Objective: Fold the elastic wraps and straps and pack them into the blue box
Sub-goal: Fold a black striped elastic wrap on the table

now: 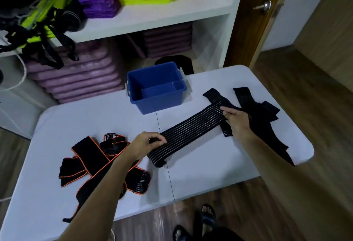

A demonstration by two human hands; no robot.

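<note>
- Black elastic wrap (191, 133) with pale stripes lay stretched across the white table (91, 114), near end folded under.
- Left hand (147, 145) pinched its near end; right hand (236, 120) gripped its far end.
- Blue box (155, 87) stood behind, uncovered.
- Orange-edged straps (91, 162) lay heaped at left; black straps (265, 118) at right.
</note>
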